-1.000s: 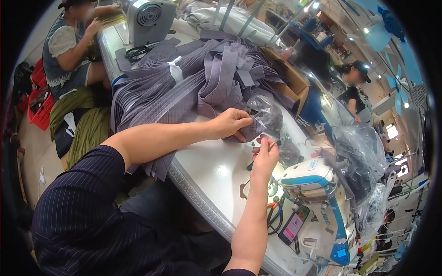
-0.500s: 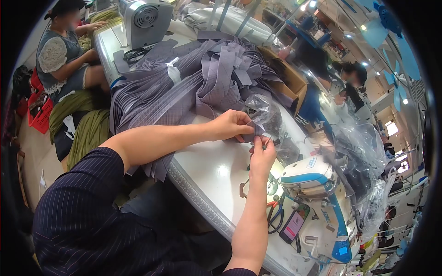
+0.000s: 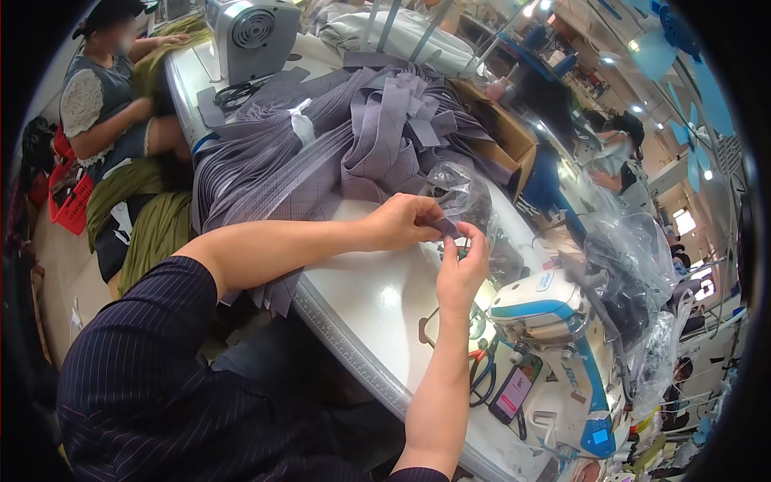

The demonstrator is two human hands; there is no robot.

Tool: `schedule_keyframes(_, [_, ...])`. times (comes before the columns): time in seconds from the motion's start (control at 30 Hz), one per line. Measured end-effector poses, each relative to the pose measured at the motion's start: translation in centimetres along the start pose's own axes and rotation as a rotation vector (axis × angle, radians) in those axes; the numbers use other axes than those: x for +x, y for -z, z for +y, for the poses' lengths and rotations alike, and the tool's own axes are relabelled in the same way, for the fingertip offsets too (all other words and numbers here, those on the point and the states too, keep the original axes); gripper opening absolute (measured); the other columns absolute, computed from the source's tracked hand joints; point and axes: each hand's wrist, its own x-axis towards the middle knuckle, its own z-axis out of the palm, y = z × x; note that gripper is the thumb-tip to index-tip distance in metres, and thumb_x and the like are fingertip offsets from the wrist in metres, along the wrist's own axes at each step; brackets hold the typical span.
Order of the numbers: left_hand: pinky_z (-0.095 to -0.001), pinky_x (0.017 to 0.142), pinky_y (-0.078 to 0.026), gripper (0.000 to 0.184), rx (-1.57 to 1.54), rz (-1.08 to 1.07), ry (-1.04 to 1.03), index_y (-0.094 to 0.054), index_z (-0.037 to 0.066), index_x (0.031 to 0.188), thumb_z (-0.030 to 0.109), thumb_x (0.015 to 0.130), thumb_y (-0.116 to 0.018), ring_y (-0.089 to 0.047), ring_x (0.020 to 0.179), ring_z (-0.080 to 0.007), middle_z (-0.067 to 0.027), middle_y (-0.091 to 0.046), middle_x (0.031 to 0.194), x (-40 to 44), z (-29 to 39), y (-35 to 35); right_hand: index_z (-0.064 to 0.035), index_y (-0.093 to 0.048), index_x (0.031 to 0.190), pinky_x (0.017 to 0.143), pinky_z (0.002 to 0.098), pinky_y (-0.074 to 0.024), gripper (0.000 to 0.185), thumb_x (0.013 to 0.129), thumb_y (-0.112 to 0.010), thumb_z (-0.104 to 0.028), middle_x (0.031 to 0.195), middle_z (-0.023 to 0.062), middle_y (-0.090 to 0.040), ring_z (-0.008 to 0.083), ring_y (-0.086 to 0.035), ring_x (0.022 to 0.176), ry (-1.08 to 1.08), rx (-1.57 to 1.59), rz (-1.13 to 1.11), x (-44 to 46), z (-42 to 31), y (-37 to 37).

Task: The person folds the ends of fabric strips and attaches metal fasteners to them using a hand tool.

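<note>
Both of my hands are held close together above the white sewing table (image 3: 353, 297). My left hand (image 3: 401, 221) pinches one side of a small grey-purple fabric piece (image 3: 452, 230). Thumb and fingers of my right hand (image 3: 464, 269) are closed on its other side. Something small and green shows by the right fingers, too small to make out. Just left of the hands lies a large heap of grey-purple fabric strips (image 3: 273, 169), bound partway along by a white tie (image 3: 302, 124).
A white and blue sewing machine (image 3: 534, 301) stands at right, near orange-handled scissors (image 3: 484, 373) and a phone (image 3: 516, 390). Behind my hands are clear plastic bags (image 3: 462, 189) and a cardboard box (image 3: 514, 145). A co-worker (image 3: 104, 88) sits at upper left beside another machine (image 3: 255, 36).
My right hand has risen slightly and turned at the fabric piece, which is now tilted differently. My left hand has barely moved. The co-worker at left has shifted their arms.
</note>
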Motion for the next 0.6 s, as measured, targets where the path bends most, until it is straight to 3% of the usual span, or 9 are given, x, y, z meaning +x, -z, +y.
schedule_keyframes(0.1, [-0.0298, 0.073, -0.053, 0.021, 0.098, 0.009, -0.038, -0.066, 0.0, 0.099, 0.008, 0.081, -0.074, -0.069, 0.078, -0.0153, -0.0104, -0.073, 0.088, 0.0, 0.6, 0.0, -0.0039, -0.061, 0.106, 0.08, 0.0378, -0.0472, 0.022, 0.084, -0.066, -0.002, 0.102, 0.0111, -0.061, 0.0284, -0.06, 0.094, 0.11, -0.053, -0.001, 0.1, 0.3, 0.1])
schedule_keyframes(0.2, [-0.0302, 0.073, -0.054, 0.02, 0.167, -0.001, -0.006, -0.066, 0.0, 0.097, 0.008, 0.08, -0.074, -0.07, 0.079, -0.018, -0.0112, -0.073, 0.088, -0.4, 0.8, 0.0, -0.0038, -0.059, 0.104, 0.075, 0.0431, -0.0488, 0.022, 0.083, -0.066, -0.002, 0.101, 0.0129, -0.06, 0.0335, -0.061, 0.091, 0.043, -0.101, -0.065, 0.1, 0.3, 0.3])
schedule_keyframes(0.33, [-0.0315, 0.073, -0.054, 0.021, 0.222, 0.021, -0.052, -0.067, 0.001, 0.096, 0.009, 0.078, -0.075, -0.071, 0.08, -0.0204, -0.0121, -0.073, 0.087, -0.2, 0.7, -0.1, -0.0009, -0.062, 0.094, 0.073, 0.0425, -0.0487, 0.011, 0.085, -0.065, -0.007, 0.091, 0.0137, -0.062, 0.0347, -0.062, 0.085, 0.115, -0.147, -0.061, 0.2, 1.0, 0.2])
schedule_keyframes(0.6, [-0.0323, 0.07, -0.055, 0.021, 0.313, 0.032, -0.067, -0.067, 0.002, 0.092, 0.011, 0.076, -0.077, -0.071, 0.077, -0.0232, -0.0127, -0.072, 0.083, 0.0, 0.2, 0.1, -0.0005, -0.061, 0.095, 0.071, 0.0434, -0.0485, 0.012, 0.085, -0.064, -0.007, 0.091, 0.0139, -0.063, 0.0357, -0.062, 0.083, 0.167, -0.233, -0.099, 0.1, 1.2, 0.2])
